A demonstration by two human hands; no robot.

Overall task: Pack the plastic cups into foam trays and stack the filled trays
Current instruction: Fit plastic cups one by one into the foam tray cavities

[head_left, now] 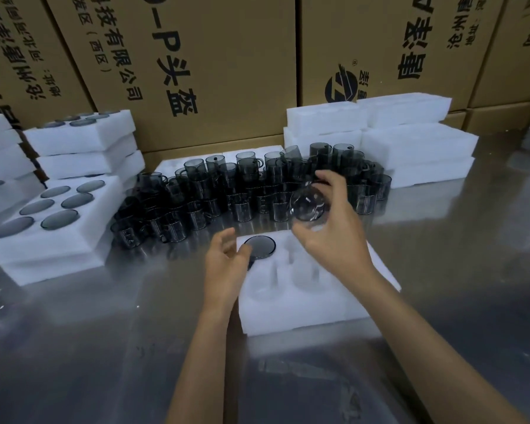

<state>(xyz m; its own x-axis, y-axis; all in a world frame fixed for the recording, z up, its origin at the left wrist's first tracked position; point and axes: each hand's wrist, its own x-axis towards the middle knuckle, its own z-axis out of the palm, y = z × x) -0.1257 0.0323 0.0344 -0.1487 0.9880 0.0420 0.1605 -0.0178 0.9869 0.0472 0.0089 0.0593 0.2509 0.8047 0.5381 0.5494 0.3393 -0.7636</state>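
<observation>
A white foam tray (pixel 294 313) lies on the metal table in front of me. One dark cup (pixel 260 246) sits upside down in its far left hole; the other holes are bare. My left hand (pixel 227 264) hovers at that cup with fingers loosely spread, thumb near its rim. My right hand (pixel 334 228) grips a smoky transparent cup (pixel 308 206) above the tray's far right part, its round bottom facing me. Behind the tray stands a big pile of dark handled cups (pixel 245 191).
Filled foam trays (pixel 52 240) with upside-down cups are stacked at the left, more stacks (pixel 80 142) behind them. Stacks of foam trays (pixel 410 148) stand at the right rear. Cardboard boxes (pixel 214 56) wall off the back. The steel table (pixel 104 347) stretches toward me.
</observation>
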